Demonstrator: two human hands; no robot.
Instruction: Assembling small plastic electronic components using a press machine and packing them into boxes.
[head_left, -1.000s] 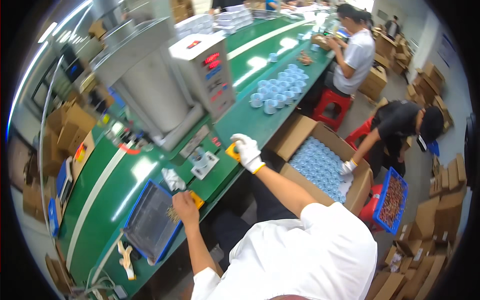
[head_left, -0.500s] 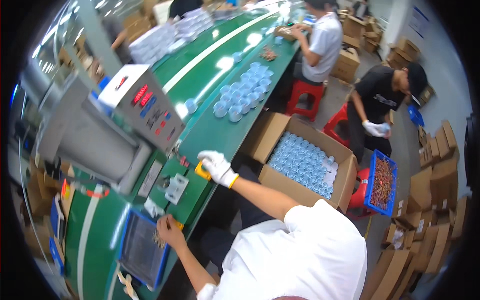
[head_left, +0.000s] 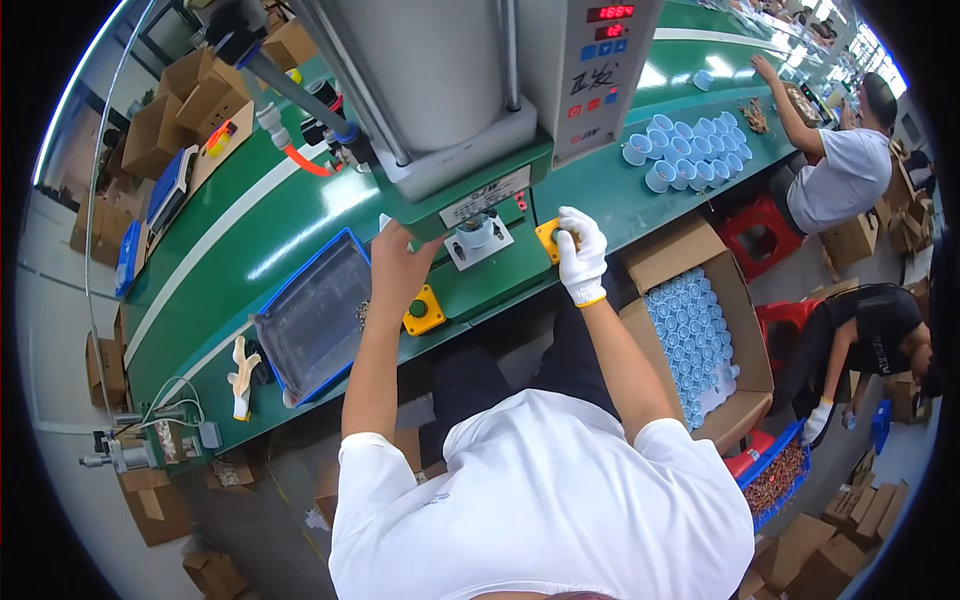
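My right hand [head_left: 582, 255], in a white glove with a yellow cuff, is closed over a yellow push-button box [head_left: 547, 240] at the bench's front edge. My bare left hand [head_left: 402, 265] reaches up beside the press head [head_left: 465, 195]; its fingers are mostly hidden, and one points toward the fixture. Under the press head, a pale round piece [head_left: 476, 234] sits on a metal fixture plate [head_left: 490, 250]. Below my left hand, a second yellow button box [head_left: 424, 310] with a green button stands untouched.
Left of my arm lies a blue-rimmed tray [head_left: 310, 320] with small parts, beside a loose glove [head_left: 242, 378]. Pale blue cups [head_left: 690, 150] stand on the bench to the right. A carton [head_left: 740, 300] holds many more. Two people work at right, near a blue crate [head_left: 775, 480] of small parts.
My view has swung round, bringing the press to the top centre. My left hand has left the lower yellow button box and moved up beside the press head. My right hand stays at its box.
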